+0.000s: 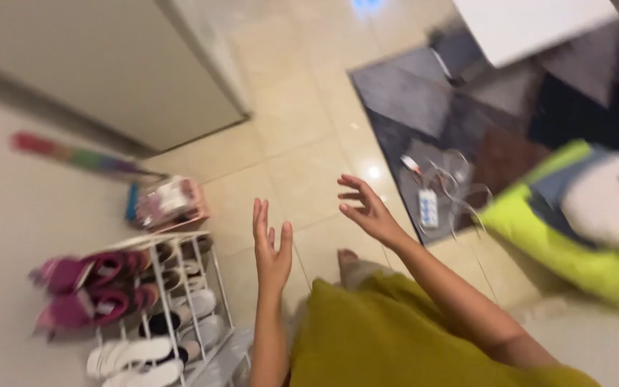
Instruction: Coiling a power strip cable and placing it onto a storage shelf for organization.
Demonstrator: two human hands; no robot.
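left hand (271,247) and right hand (367,208) both spread, empty, over tile floor (302,122); shoe rack (173,301) at 8 o'clock

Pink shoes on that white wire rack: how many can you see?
2 pink shoes: one on the top shelf of the white wire rack, one just below it. Blur may hide others.

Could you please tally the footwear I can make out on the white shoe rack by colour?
Magenta shoes: 2
White sandals: 2
Total: 4 clear; the darker pairs deeper in the rack are too blurred to count. Both hands, left and right, are empty.
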